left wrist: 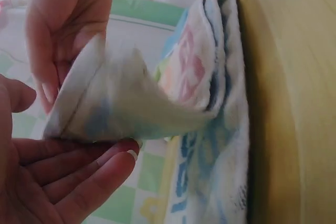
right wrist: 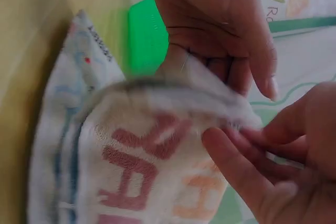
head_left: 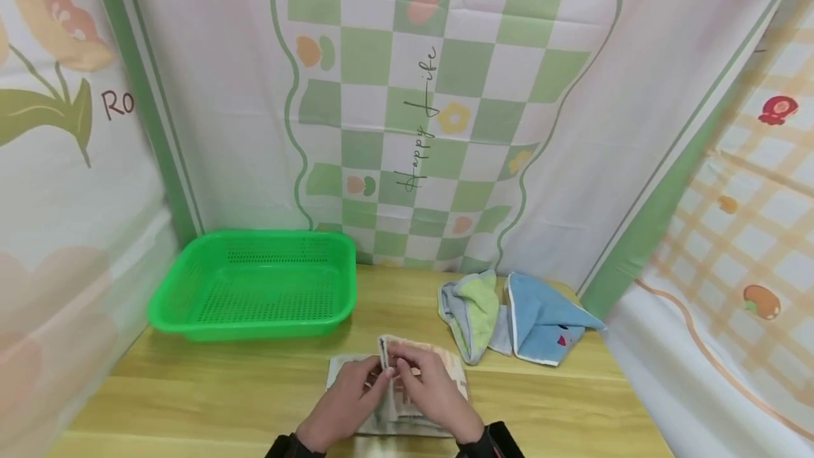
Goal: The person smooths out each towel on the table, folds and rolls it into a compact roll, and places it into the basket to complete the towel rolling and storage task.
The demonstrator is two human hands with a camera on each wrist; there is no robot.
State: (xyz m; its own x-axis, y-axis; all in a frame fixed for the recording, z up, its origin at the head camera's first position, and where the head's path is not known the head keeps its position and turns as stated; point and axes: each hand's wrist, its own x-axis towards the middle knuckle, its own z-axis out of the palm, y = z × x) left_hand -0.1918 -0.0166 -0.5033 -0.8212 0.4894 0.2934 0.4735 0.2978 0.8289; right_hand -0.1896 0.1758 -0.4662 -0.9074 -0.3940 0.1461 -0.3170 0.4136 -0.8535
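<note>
Both hands, left hand [head_left: 348, 396] and right hand [head_left: 432, 391], are pinching the printed towel's [head_left: 453, 367] raised edge, lifting it off the counter [head_left: 191, 394] for folding.

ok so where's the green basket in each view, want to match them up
Head: the green basket sits at the table's back left, beyond the hands.
Left wrist: not in view.
Right wrist: a bright green patch at upper middle, behind the left hand.
Shared landmark: the printed towel that both hands pinch.
</note>
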